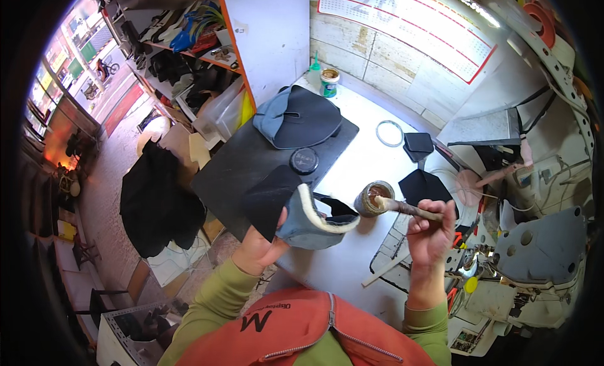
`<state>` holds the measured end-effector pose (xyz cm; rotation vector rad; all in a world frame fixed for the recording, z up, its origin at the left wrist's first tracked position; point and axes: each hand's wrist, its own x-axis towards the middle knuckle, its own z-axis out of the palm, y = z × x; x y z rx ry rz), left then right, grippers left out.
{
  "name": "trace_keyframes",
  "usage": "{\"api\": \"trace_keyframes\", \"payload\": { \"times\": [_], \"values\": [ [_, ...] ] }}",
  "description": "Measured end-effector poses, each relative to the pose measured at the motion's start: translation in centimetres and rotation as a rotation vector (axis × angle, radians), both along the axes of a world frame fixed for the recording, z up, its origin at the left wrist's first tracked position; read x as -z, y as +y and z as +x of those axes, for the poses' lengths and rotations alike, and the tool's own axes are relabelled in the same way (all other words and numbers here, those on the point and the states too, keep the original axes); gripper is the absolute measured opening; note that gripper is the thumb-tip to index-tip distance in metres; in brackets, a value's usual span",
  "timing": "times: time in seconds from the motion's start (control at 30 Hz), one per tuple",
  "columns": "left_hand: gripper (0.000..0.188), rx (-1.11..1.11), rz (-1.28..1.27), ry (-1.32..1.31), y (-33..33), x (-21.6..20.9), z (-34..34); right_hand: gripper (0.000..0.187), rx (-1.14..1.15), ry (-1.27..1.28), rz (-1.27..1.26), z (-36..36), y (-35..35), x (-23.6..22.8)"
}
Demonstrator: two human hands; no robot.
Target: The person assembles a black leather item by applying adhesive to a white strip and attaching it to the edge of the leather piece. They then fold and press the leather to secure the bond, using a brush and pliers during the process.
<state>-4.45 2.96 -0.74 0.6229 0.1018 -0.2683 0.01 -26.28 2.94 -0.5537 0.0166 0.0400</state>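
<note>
Clasping a blue piece (308,232) left of the jar (365,205), the left hand (259,245) is curled; the right hand (431,235) grips a brush (412,209) by the jar's rim. White counter (341,178) separates jar from mat (220,174) edge; brown paste (376,191) inside.

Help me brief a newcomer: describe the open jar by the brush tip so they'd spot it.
On the white table, look right of the dark board. The jar stands there, by the tip of the brush. Unlike the green-and-white can farther back, it is brownish, without green.
</note>
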Motion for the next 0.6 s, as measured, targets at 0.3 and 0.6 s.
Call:
{"api": "trace_keyframes", "payload": {
  "times": [0.3,0.6],
  "values": [
    [0.041,0.080,-0.140,-0.159,0.0,-0.2,-1.2,0.022,-0.173,-0.583,-0.535,-0.9,4.9,-5.8],
    [0.043,0.110,-0.075,-0.159,0.1,-1.2,-1.8,0.020,-0.161,-0.553,-0.604,-1.1,5.2,-6.0]
  ]
}}
